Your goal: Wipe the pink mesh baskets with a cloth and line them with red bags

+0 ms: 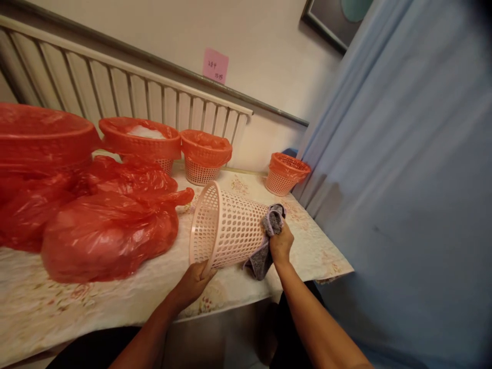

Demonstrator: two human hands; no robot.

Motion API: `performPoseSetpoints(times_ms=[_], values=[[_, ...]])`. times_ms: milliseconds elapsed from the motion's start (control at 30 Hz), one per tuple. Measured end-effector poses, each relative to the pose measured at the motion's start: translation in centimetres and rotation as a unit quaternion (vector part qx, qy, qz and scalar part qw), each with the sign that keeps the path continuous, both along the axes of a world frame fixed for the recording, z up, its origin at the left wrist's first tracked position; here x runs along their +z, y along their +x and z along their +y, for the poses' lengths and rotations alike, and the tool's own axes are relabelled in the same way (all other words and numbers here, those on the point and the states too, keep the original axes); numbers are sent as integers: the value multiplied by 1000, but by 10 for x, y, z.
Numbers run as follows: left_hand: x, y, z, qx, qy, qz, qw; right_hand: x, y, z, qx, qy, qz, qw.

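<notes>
Over the near edge of the table (pixel 154 302), a person has a pale pink bin (pixel 240 225) lying on its side, its open mouth to the left and its base to the right. From where I stand I cannot tell whether it rests on the flowered cover or is held just clear. The left hand (pixel 198 282) is closed on the lower near part of the rim; how far its fingers wrap beneath, I cannot see. The right hand (pixel 282 243) is bunched tight around a grey cloth (pixel 260 262) at the base end, with one part bulging above the fist and another drooping below it.

Just left of the bin sit knotted red bags (pixel 111 236), full and shiny. Behind them, a large red-lined tub (pixel 34 148) stands at the far left, then a lined basket (pixel 149 147) with something white in it, then a smaller basket (pixel 203 171). Another lined one (pixel 282 179) stands well apart, close to the blue curtain (pixel 403 179). On the wall I see a radiator (pixel 123 92), a pink note (pixel 215 65) above it, and part of a framed picture (pixel 332 23).
</notes>
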State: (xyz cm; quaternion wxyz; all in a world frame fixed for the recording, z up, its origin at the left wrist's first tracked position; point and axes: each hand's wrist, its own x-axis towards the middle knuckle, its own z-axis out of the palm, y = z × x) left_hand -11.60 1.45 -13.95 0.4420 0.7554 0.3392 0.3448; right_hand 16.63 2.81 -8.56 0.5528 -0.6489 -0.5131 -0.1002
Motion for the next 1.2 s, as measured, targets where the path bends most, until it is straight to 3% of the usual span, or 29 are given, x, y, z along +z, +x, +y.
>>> performPoseSetpoints(times_ms=[133,367,433,533,700,867,933,1200], values=[[0,0,1,1,3,-1,1000,15,-55,-9,88,24,-7,996],[-6,-1,3,15,10,-12,1000,60,-141,-18,242,41,-44,968],[-6,-2,3,1,9,-31,999,63,-157,-22,254,44,-86,962],[-5,-4,3,-4,21,-48,999,53,-167,-28,251,66,-165,952],[-9,-4,4,-16,19,-39,999,32,-149,-27,222,91,-201,950],[-9,-3,6,39,-11,-28,999,37,-114,-10,225,56,-216,948],[-6,-3,5,32,-14,-28,999,38,-98,-2,214,39,-204,954],[1,-2,-1,18,-1,-17,1000,12,-1,6,51,-3,-79,996]])
